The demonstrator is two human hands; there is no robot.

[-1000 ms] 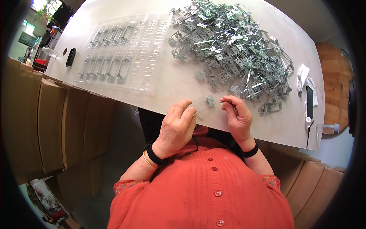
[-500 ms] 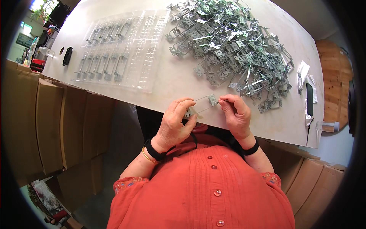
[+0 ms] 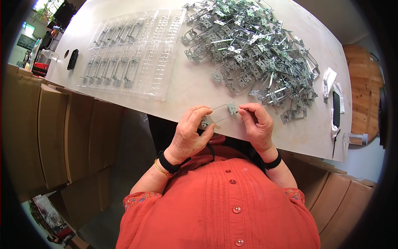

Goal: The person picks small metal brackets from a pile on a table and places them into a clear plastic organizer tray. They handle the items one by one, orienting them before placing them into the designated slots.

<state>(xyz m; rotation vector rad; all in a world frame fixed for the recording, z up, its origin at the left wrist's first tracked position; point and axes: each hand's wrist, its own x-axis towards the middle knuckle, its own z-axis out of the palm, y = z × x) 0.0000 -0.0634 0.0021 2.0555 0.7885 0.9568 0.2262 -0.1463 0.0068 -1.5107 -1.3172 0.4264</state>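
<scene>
Both hands hold one small metal bracket part [image 3: 220, 113], a thin strip with a plate at each end, just above the table's near edge. My left hand [image 3: 190, 133] pinches its left end and my right hand [image 3: 257, 124] pinches its right end. A large heap of similar metal bracket parts [image 3: 253, 50] lies beyond my right hand. A clear plastic tray [image 3: 166, 50] with rows of slots lies beyond my left hand; its left rows hold several of these parts.
The white table [image 3: 186, 89] runs across the view. A black phone [image 3: 336, 108] and white paper scraps lie at the right end. A small black object [image 3: 72, 59] sits at the left end. Cardboard boxes [image 3: 54, 133] stand to the left and lower right.
Both hands have drawn slightly nearer the table edge with the part held between them, and the part has turned more level. The heap and tray have not moved.
</scene>
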